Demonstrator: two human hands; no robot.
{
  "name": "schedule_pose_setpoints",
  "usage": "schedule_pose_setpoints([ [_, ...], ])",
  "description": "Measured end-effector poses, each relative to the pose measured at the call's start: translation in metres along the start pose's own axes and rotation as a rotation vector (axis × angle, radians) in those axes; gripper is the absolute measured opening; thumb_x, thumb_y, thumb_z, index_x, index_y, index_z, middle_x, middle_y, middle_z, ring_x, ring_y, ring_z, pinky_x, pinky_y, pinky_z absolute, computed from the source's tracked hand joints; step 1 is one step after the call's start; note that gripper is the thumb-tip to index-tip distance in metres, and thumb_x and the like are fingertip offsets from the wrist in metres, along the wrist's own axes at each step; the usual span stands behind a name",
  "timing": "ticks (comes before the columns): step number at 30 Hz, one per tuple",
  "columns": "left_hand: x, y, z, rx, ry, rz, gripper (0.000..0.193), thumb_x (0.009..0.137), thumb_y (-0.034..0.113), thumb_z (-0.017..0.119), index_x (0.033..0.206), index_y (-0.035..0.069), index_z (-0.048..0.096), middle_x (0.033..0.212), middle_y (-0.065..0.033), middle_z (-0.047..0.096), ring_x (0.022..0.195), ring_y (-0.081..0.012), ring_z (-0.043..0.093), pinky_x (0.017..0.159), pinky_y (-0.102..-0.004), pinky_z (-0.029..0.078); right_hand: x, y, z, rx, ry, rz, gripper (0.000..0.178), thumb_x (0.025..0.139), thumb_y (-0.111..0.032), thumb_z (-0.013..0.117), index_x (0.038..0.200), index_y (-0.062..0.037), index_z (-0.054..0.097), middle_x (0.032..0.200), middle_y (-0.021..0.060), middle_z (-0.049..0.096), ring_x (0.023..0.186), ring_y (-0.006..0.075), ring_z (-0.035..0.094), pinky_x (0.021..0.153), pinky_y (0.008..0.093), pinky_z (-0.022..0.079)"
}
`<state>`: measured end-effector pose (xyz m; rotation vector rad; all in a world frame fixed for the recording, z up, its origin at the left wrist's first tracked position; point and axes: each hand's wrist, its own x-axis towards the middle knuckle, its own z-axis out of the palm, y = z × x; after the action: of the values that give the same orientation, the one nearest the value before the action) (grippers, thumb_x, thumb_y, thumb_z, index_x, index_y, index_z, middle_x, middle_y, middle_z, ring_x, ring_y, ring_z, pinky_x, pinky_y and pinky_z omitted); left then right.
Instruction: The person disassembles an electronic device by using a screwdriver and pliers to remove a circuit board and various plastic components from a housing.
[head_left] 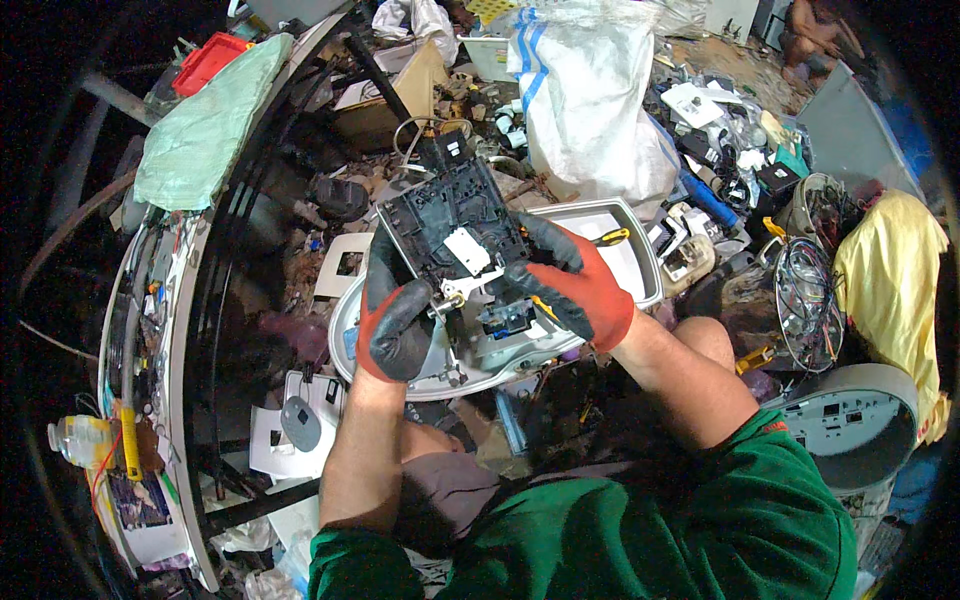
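Both my hands wear red gloves with dark grey palms and fingers. Between them, tilted, is a black plastic device chassis (450,225) with a white label-like patch and small pale and metal parts along its near edge. My left hand (395,315) grips its left side, thumb at the near corner. Closed on its right side, my right hand (575,285) has its fingers by the near edge. A yellow bit (545,308) shows under the right fingers; whether it is held cannot be told. Below lies a light grey plastic basin (490,378), partly hidden by the chassis and hands.
A yellow-and-black handled tool (612,237) lies on a pale tray (648,262). Beyond stands a white sack (590,100), with heaped scrap (730,140) to its right. A rack (190,330) runs along the left. Wire coils (808,300) and a yellow sack (890,290) are at right.
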<state>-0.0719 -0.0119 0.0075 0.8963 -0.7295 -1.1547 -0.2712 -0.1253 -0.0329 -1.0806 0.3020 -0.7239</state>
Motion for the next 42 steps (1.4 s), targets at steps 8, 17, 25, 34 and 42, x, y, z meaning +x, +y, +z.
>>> schedule_pose_setpoints([
  [8, -0.003, 0.005, 0.0, 0.031, 0.007, 0.018, 0.084, 0.08, 0.015, 0.07, 0.151, 0.001, 0.027, 0.143, -0.0152, 0.048, 0.128, -0.0291, 0.051, 0.111, -0.0422, 0.039, 0.002, 0.0, 0.003, -0.017, -0.027, -0.004, 0.058, 0.09, -0.002, 0.063, 0.143, 0.0005, 0.042, 0.123, 0.0068, 0.062, 0.108, 0.013, 0.058, 0.094, 0.0301, 0.048],
  [17, 0.002, 0.007, -0.002, 0.012, 0.001, 0.018, 0.09, 0.078, 0.014, 0.072, 0.153, 0.004, 0.023, 0.146, -0.0138, 0.045, 0.131, -0.029, 0.049, 0.111, -0.0425, 0.039, 0.002, -0.006, 0.01, 0.008, 0.007, -0.01, 0.052, 0.093, -0.003, 0.054, 0.143, 0.0038, 0.04, 0.129, 0.0114, 0.059, 0.115, 0.0174, 0.058, 0.1, 0.0334, 0.045],
  [25, 0.007, 0.001, -0.009, 0.164, -0.186, 0.135, 0.091, 0.078, 0.018, 0.076, 0.153, 0.01, 0.026, 0.144, -0.0118, 0.047, 0.123, -0.028, 0.055, 0.096, -0.0392, 0.052, 0.001, -0.008, 0.018, -0.074, 0.119, -0.224, 0.058, 0.091, -0.005, 0.062, 0.145, -0.0011, 0.041, 0.128, 0.0088, 0.06, 0.115, 0.0153, 0.055, 0.099, 0.0312, 0.045],
  [34, 0.005, 0.009, 0.007, 0.161, -0.079, -0.008, 0.105, 0.069, 0.013, 0.081, 0.154, 0.006, 0.02, 0.147, -0.0142, 0.044, 0.132, -0.0296, 0.048, 0.109, -0.0436, 0.042, -0.009, -0.003, 0.015, -0.802, 0.089, -0.524, 0.051, 0.08, -0.021, 0.075, 0.127, -0.0094, 0.06, 0.116, 0.0183, 0.065, 0.106, 0.0362, 0.06, 0.101, 0.0412, 0.043],
  [42, -0.004, 0.011, 0.0, 0.117, -0.122, -0.055, 0.115, 0.064, 0.017, 0.089, 0.155, 0.009, 0.02, 0.148, -0.0146, 0.043, 0.131, -0.0316, 0.048, 0.107, -0.0453, 0.043, -0.016, -0.011, 0.018, -0.696, 0.121, -0.482, 0.041, 0.076, -0.018, 0.077, 0.114, -0.0075, 0.067, 0.104, 0.0136, 0.069, 0.095, 0.0328, 0.063, 0.088, 0.0425, 0.049],
])
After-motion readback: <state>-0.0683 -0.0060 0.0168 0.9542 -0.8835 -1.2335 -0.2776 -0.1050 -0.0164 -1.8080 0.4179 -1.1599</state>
